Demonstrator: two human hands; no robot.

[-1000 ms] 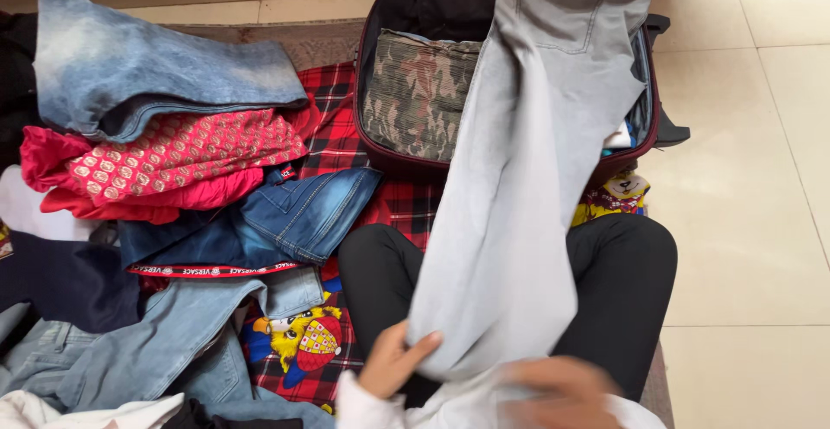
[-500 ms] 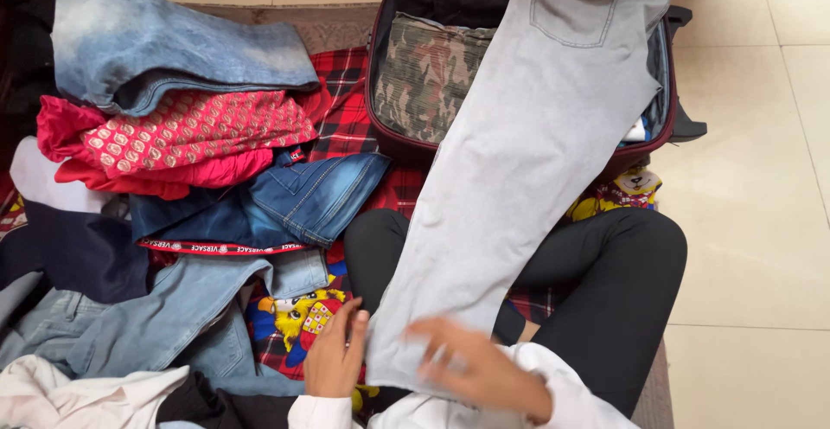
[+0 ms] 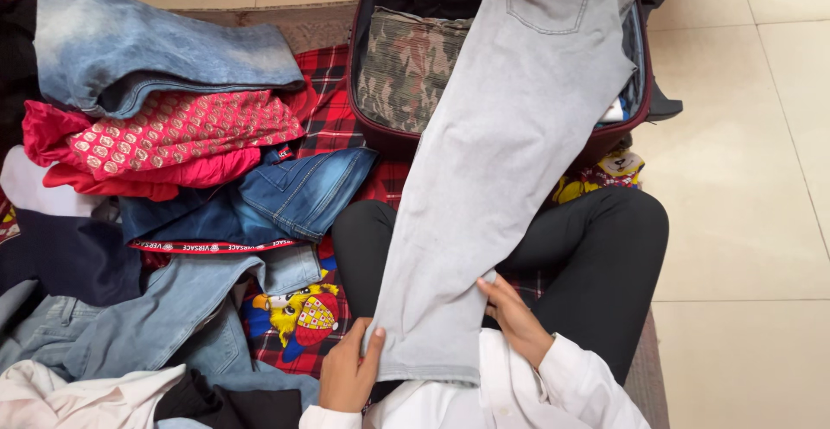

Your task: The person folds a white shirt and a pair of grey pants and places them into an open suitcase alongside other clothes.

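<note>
1. Light grey jeans (image 3: pixel 510 161) stretched lengthwise from the lap up to the open maroon suitcase (image 3: pixel 380 139), waist end with a back pocket lying over the suitcase at the far side, leg hem draped near, between the two hands.
2. Left hand (image 3: pixel 347 373) at the near left corner of the hem, thumb up against the cloth edge, fingers loosely curled beneath; pinching the hem lightly rather than clamping it.
3. Right hand (image 3: pixel 512 315) at the right edge of the same leg, fingertips tucked under the fabric, palm partly open; touching and lifting the edge, firm grip not confirmable.
4. Likely handling: soft, limp denim, moderately heavy for cloth, not slippery, not fragile; prone to sagging and creasing if held at one point only.
5. Best hold, as a judgement: both hem corners or the side seams, where the stitched edges give a thicker, firmer bite.
6. Inside the suitcase, left of the jeans: a folded camouflage garment (image 3: pixel 406 70).
7. Left of the lap: folded blue jeans (image 3: pixel 303 195), a red patterned garment (image 3: pixel 173 139), faded denim (image 3: pixel 147 48) stacked farther back, all on a red plaid blanket (image 3: pixel 333 100).
8. Black trousers (image 3: pixel 605 256) on the crossed legs under the grey leg.
</note>
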